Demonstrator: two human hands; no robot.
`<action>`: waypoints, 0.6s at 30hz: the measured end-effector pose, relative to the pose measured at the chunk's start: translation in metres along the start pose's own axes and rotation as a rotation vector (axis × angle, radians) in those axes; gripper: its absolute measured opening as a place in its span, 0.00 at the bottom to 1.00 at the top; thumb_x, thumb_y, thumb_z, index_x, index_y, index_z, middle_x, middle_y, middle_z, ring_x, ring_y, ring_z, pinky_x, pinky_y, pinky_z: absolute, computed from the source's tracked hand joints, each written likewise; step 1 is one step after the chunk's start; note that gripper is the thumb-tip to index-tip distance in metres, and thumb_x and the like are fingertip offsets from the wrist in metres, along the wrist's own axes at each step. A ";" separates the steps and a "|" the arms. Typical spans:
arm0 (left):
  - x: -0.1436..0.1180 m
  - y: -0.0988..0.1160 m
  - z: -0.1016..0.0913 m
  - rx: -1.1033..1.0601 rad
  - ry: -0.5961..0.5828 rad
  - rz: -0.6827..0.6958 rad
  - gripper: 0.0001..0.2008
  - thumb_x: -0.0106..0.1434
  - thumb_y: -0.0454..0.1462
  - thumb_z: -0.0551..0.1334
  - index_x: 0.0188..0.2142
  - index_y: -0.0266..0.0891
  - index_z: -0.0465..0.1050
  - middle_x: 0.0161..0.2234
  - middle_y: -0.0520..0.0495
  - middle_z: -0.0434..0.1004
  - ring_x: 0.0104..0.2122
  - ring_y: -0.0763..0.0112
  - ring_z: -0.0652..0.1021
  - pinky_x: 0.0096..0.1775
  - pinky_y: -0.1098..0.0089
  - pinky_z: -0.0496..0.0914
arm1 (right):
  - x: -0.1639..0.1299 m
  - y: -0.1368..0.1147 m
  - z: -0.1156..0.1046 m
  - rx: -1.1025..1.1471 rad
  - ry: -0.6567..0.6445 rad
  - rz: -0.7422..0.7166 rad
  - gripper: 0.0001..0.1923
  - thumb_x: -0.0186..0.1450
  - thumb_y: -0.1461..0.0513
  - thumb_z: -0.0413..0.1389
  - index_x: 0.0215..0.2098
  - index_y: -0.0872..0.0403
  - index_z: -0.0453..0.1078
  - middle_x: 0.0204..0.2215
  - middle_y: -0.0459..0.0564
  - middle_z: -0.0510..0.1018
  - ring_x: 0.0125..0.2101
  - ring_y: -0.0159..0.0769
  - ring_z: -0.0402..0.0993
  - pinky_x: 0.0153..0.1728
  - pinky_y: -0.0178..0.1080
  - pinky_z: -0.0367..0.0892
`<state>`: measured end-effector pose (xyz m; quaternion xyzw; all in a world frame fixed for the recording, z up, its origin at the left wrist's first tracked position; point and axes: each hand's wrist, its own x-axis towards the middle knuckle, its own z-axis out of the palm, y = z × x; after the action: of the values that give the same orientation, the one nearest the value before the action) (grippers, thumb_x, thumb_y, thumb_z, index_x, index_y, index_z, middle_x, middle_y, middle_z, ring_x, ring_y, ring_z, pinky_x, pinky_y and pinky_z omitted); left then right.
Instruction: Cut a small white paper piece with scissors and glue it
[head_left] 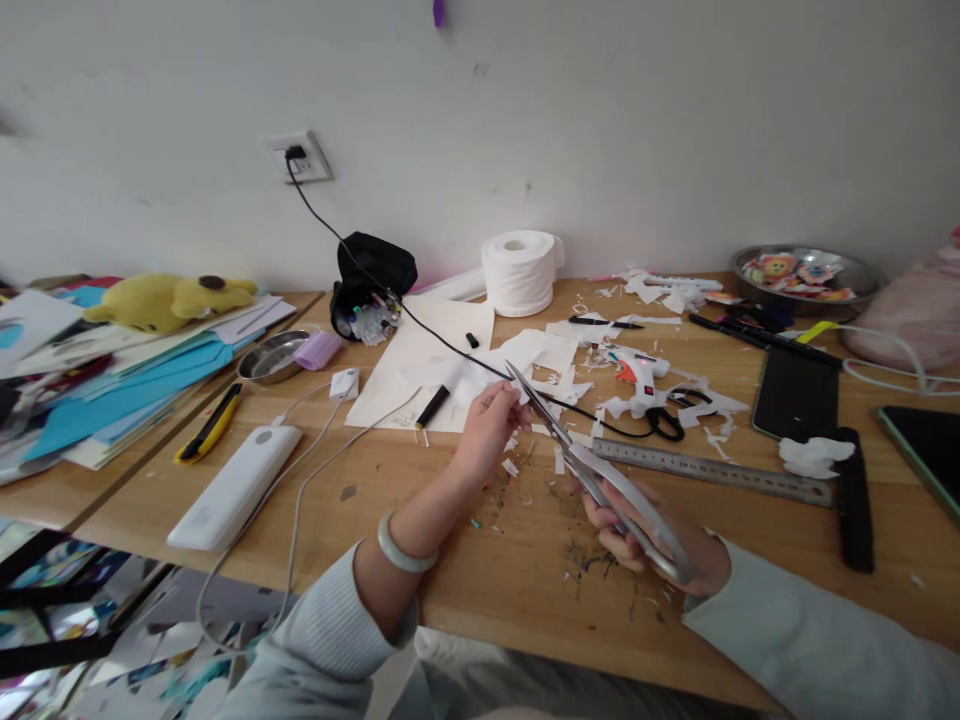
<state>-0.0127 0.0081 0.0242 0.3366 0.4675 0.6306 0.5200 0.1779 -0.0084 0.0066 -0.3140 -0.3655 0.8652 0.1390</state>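
My right hand [660,545] grips the handles of large silver scissors [592,465], whose blades point up and left over the wooden desk [480,570]. My left hand [489,425] sits right by the blade tips, fingers pinched on a small white paper scrap. A pale bangle circles my left wrist. White paper sheets [427,370] and cut scraps lie just beyond both hands.
A steel ruler [712,470], glue gun [637,370], black scissors [667,420], toilet roll [521,270], black pouch [371,285], power bank [236,485], yellow cutter [211,425] and a phone [796,392] lie around. Stacked coloured paper with a yellow plush [169,298] fills the left.
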 end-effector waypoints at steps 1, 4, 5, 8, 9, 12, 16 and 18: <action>0.000 0.000 0.000 -0.001 0.000 0.001 0.09 0.54 0.36 0.57 0.20 0.38 0.60 0.16 0.56 0.65 0.17 0.80 0.66 0.23 0.75 0.60 | -0.001 0.000 0.001 -0.007 -0.005 -0.014 0.27 0.47 0.45 0.61 0.38 0.54 0.67 0.18 0.35 0.58 0.11 0.15 0.48 0.09 0.25 0.43; 0.001 -0.001 -0.001 -0.003 0.004 0.013 0.10 0.54 0.37 0.57 0.19 0.38 0.60 0.16 0.56 0.65 0.17 0.79 0.66 0.23 0.75 0.60 | -0.004 -0.001 0.001 -0.020 -0.029 -0.038 0.28 0.48 0.45 0.61 0.39 0.53 0.67 0.19 0.36 0.58 0.12 0.15 0.48 0.11 0.25 0.42; 0.001 -0.001 -0.002 -0.004 0.006 0.021 0.10 0.54 0.37 0.56 0.19 0.38 0.59 0.15 0.56 0.64 0.17 0.79 0.66 0.23 0.75 0.60 | -0.004 0.000 0.000 -0.019 -0.038 -0.035 0.28 0.48 0.44 0.61 0.40 0.53 0.67 0.20 0.36 0.57 0.13 0.15 0.47 0.11 0.25 0.42; 0.001 -0.001 -0.002 -0.006 0.006 0.043 0.10 0.54 0.37 0.56 0.19 0.38 0.60 0.16 0.56 0.64 0.17 0.80 0.66 0.23 0.75 0.60 | -0.004 0.000 -0.003 -0.015 -0.078 -0.015 0.29 0.46 0.44 0.61 0.39 0.52 0.67 0.19 0.36 0.56 0.13 0.15 0.46 0.10 0.25 0.41; 0.001 -0.001 -0.002 -0.007 0.006 0.049 0.10 0.54 0.37 0.56 0.19 0.38 0.60 0.16 0.56 0.64 0.17 0.80 0.65 0.23 0.75 0.59 | -0.004 0.000 -0.004 -0.016 -0.094 -0.017 0.28 0.47 0.45 0.61 0.39 0.52 0.67 0.19 0.35 0.56 0.13 0.15 0.45 0.10 0.25 0.40; 0.001 0.000 -0.002 0.005 0.014 0.062 0.10 0.54 0.37 0.56 0.18 0.38 0.60 0.15 0.56 0.63 0.16 0.80 0.64 0.22 0.75 0.58 | -0.003 0.000 -0.006 -0.030 -0.131 -0.042 0.25 0.48 0.47 0.62 0.39 0.52 0.67 0.20 0.36 0.57 0.13 0.15 0.45 0.10 0.25 0.41; -0.001 0.002 -0.001 0.061 0.009 0.062 0.11 0.54 0.37 0.57 0.17 0.38 0.60 0.14 0.55 0.62 0.16 0.79 0.63 0.23 0.75 0.57 | -0.002 0.002 -0.009 -0.024 -0.131 -0.052 0.26 0.49 0.45 0.61 0.38 0.53 0.68 0.20 0.36 0.56 0.13 0.15 0.46 0.11 0.25 0.42; -0.003 0.002 -0.001 0.086 -0.009 0.058 0.12 0.54 0.37 0.57 0.17 0.38 0.60 0.14 0.55 0.62 0.17 0.79 0.63 0.23 0.74 0.57 | -0.001 0.004 -0.011 -0.018 -0.146 -0.041 0.26 0.49 0.44 0.60 0.38 0.53 0.68 0.20 0.36 0.56 0.12 0.15 0.46 0.10 0.25 0.42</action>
<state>-0.0139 0.0053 0.0261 0.3748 0.4821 0.6232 0.4885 0.1854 -0.0059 -0.0016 -0.2436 -0.3887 0.8795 0.1269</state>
